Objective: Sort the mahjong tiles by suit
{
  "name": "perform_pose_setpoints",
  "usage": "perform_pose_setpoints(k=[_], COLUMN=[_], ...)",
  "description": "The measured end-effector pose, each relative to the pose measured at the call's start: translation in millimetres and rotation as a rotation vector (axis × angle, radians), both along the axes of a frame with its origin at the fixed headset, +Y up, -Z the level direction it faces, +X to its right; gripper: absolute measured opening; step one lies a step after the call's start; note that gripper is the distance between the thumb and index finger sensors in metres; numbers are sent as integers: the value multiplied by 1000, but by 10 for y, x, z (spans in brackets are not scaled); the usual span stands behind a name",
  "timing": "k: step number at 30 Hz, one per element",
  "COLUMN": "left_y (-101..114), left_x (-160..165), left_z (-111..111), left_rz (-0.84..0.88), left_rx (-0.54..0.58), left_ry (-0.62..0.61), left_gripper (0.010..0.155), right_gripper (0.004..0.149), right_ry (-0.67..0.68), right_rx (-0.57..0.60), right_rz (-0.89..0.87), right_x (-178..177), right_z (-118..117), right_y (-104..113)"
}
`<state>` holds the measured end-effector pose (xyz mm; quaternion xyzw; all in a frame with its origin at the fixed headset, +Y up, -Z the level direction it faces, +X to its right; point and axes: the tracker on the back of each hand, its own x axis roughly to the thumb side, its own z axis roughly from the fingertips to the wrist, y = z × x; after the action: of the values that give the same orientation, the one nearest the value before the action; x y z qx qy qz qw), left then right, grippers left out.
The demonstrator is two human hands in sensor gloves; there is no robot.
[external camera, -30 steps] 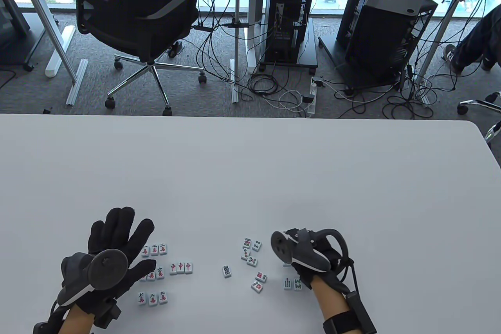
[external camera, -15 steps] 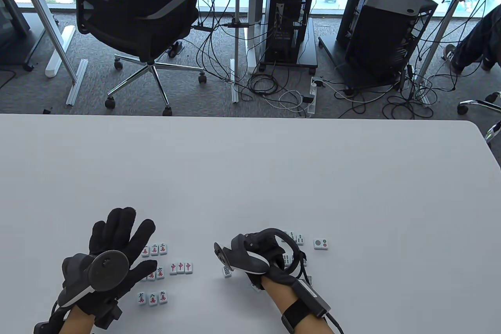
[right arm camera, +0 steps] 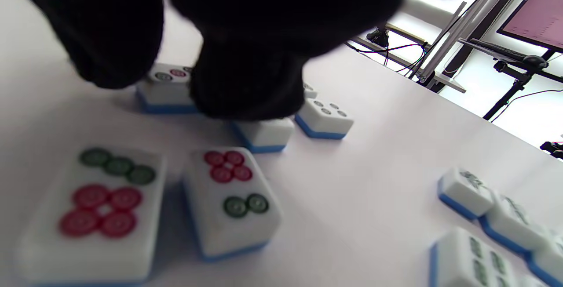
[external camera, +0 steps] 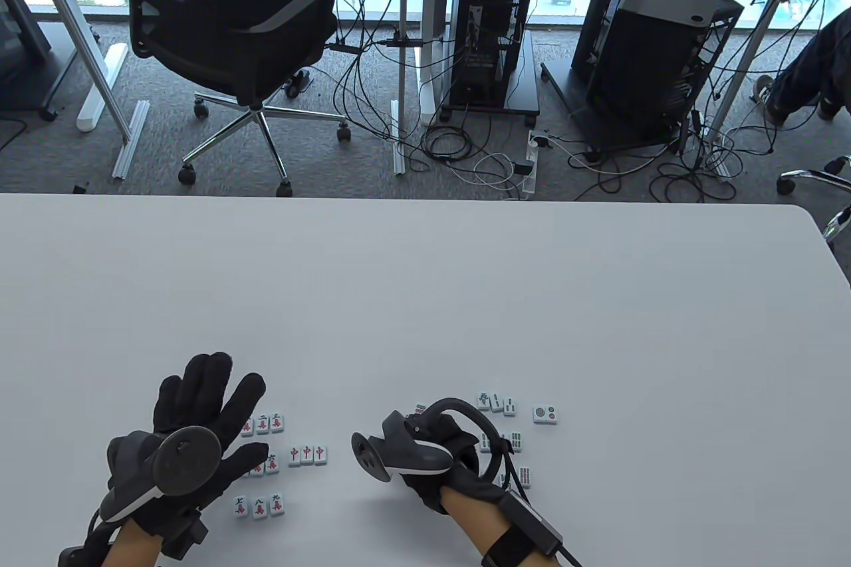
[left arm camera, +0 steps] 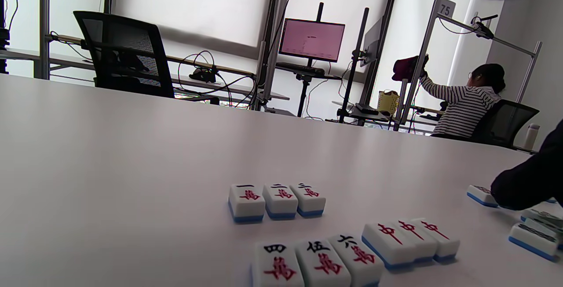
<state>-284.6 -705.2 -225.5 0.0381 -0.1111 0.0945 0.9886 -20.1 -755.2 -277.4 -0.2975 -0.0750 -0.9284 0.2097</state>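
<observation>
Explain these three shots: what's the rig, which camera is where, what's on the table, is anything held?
No robot here: a person works in black sensor gloves, with a disc-shaped tracker strapped to the back of each hand.

The table view looks down from above. The left hand lies flat with spread fingers beside tidy rows of character tiles and three red-dragon tiles. The right hand reaches over the loose circle-suit tiles, with bamboo tiles and one lone circle tile to its right.

The left wrist view sits low on that wrist, looking across the white table at the character rows.

The right wrist view looks out from under the right hand: gloved fingertips press down on circle tiles. Whether one is actually gripped I cannot tell. The left hand holds nothing.
</observation>
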Motion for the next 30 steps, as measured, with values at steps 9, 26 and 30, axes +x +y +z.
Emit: perform_pose_setpoints(k=[9,26,30], left_y=[1,-3,-4], left_x=[7,21,19], left_z=[0,-4,-4], left_rz=[-6,-8,-12], left_rx=[-3,-6,-11], left_ry=[3,-1,6], left_gripper=[83,83,83], right_gripper=[59,59,59], right_ry=[-38,-170,-294], right_rx=[-48,292,285], right_rz=[-32,-256,-234], right_x=[-53,1240,1693], right_z=[-6,-285,-393], right_y=[-91,790,729])
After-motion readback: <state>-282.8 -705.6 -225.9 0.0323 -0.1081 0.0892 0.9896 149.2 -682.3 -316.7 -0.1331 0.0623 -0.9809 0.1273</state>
